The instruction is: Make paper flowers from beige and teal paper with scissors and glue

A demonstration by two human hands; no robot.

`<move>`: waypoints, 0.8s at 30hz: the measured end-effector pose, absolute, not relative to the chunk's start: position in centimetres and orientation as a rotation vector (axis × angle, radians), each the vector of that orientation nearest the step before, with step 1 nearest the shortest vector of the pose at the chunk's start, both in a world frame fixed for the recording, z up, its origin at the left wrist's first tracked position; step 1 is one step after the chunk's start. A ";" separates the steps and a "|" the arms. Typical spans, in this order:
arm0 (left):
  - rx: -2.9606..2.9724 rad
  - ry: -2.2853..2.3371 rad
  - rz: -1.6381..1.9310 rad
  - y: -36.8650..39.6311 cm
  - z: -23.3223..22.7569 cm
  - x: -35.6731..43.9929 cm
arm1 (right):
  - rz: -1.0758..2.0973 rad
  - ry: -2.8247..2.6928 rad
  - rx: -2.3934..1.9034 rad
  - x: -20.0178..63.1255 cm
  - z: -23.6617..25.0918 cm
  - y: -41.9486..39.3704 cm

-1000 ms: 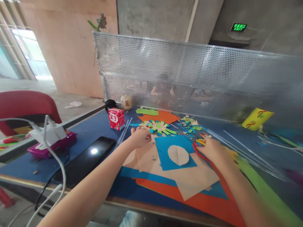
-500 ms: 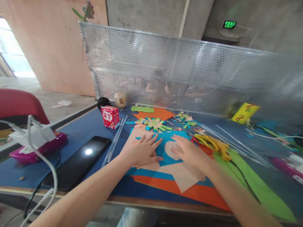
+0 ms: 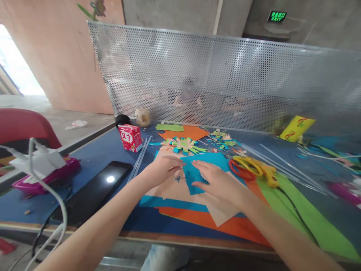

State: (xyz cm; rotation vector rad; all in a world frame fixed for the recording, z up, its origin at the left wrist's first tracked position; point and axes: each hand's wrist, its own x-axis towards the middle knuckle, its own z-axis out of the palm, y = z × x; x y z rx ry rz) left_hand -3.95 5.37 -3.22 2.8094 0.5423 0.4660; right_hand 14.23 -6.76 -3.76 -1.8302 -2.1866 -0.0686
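Your two hands meet over one blue sheet near the middle of the desk. Your left hand pinches the sheet's left corner, fingers curled around it and lifting it off the pile. Your right hand lies flat and open on the same sheet, palm down, fingers spread, gripping nothing. A scalloped cut edge shows in the sheet just under your right fingertips.

The sheet tops a pile of paper at the desk's near edge: one tan sheet, one orange sheet and more blue beneath. One long green strip runs toward the near right corner.

Two pairs of scissors lie just right of your right hand, one red and one yellow, overlapping. One paper flower sits just beyond your left hand, with small scraps beside it. One red carton stands toward the far left, and one black phone lies near the left edge. One yellow pack stands at the far right against the mesh screen along the far edge.
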 end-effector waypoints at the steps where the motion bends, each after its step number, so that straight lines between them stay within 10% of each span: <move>1: 2.823 0.573 0.433 5.4 -3.2 -4.1 | -0.023 -2.199 -1.816 13.6 -3.6 -6.7; 24: 2.995 0.625 0.198 4.9 -4.8 -4.8 | 0.135 -2.136 -1.647 10.8 -5.9 -5.5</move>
